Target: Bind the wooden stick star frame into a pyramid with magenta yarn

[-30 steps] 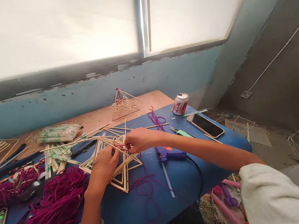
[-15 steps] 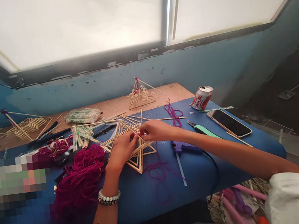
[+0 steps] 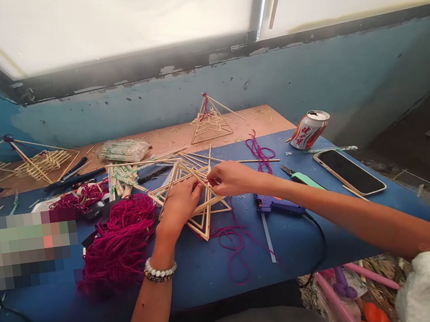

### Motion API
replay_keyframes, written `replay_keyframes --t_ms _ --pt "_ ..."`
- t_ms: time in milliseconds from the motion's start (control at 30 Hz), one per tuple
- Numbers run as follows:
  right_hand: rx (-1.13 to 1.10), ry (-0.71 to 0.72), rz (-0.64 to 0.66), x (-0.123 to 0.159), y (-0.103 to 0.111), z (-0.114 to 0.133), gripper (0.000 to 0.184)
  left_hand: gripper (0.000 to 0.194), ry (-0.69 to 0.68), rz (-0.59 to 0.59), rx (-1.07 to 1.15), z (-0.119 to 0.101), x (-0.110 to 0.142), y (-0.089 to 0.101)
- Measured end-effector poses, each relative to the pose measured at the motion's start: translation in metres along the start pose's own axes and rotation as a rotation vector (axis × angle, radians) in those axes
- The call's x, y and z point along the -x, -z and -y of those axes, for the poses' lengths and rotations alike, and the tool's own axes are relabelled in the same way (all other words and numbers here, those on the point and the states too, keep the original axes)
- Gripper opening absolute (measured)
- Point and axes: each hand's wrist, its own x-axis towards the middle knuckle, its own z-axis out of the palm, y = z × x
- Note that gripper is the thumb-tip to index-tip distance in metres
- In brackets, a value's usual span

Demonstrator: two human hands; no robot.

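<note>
A star-shaped frame of thin wooden sticks (image 3: pixel 206 225) rests on the blue table, under and between my hands. My left hand (image 3: pixel 181 203) lies over its left side, thumb and forefinger pinched on a short bit of magenta yarn (image 3: pixel 205 182). From the right, my right hand (image 3: pixel 228 179) pinches the same yarn close by, at a stick joint. The fingertips nearly meet, and part of the yarn is hidden behind them. A loose yarn tail (image 3: pixel 234 255) curls on the table below the frame.
A magenta yarn heap (image 3: pixel 121 245) lies left of my left arm. Right of the frame are a glue gun (image 3: pixel 277 203), a green-handled cutter (image 3: pixel 306 180), a phone (image 3: pixel 349 171) and a drink can (image 3: pixel 310 129). A finished stick pyramid (image 3: pixel 210 122) stands behind, near bagged sticks (image 3: pixel 123 151).
The camera view has shifted, so everything sits further right and slightly higher. Both hands stay pinched at the same spot on the frame, with only slight finger movement.
</note>
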Motion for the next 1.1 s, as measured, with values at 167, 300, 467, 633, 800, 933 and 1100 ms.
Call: replay_keyframes --t_ms 167,300,467,633,800,933,1100 --pt "0.002 0.006 0.058 0.000 0.005 0.002 0.016 0.025 0.031 -0.027 0.016 -0.002 0.001 0.000" --pt "0.048 -0.006 0.069 0.002 0.009 -0.001 0.015 0.025 0.055 -0.046 0.044 -0.003 0.001 0.000" --pt "0.015 0.010 0.121 0.004 0.012 -0.006 0.024 0.028 0.096 -0.019 0.070 -0.008 0.001 0.003" --pt "-0.015 0.001 0.100 0.002 0.012 -0.004 0.025 0.029 0.115 0.020 0.032 -0.011 0.002 0.004" --pt "0.004 -0.010 0.030 -0.002 0.005 -0.002 0.025 0.027 0.062 0.047 0.017 -0.008 0.002 0.004" --pt "0.021 -0.028 -0.033 -0.002 -0.001 -0.001 0.023 0.030 0.018 0.044 0.096 -0.003 0.001 0.002" --pt "0.007 -0.046 -0.044 0.000 -0.001 0.002 0.026 0.033 -0.008 0.043 0.100 -0.001 0.000 0.000"
